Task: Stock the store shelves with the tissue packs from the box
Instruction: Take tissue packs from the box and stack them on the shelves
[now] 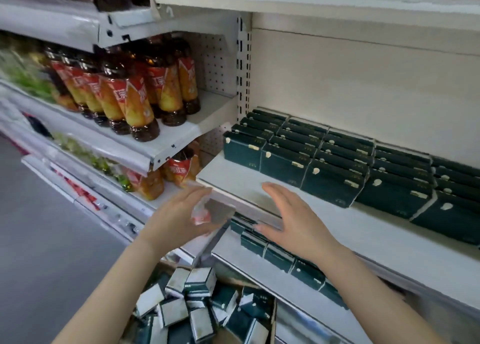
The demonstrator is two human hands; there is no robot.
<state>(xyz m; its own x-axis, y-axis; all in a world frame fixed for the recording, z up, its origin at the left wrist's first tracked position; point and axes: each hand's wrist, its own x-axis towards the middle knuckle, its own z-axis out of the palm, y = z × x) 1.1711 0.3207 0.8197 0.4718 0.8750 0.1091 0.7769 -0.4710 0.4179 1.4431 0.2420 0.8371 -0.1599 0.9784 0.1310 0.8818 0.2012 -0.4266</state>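
Dark green tissue packs (332, 172) stand in rows at the back and right of the white shelf (233, 180). More of these packs (280, 258) line the shelf below. At the bottom, a cardboard box (273, 315) holds several loose packs (200, 281) in a jumble. My left hand (176, 216) hovers with straight fingers at the shelf's front left corner, where a blurred grey and pink piece (215, 211) sits beside its palm. My right hand (293, 219) is spread flat, palm down, just above the shelf's front edge. Neither hand holds a pack.
Bottles of amber drink with red and orange labels (135, 102) fill the neighbouring shelf on the left, with more bottles (179, 169) below. An upper shelf (311, 3) overhangs the tissue shelf. Grey floor (39, 227) lies at the left.
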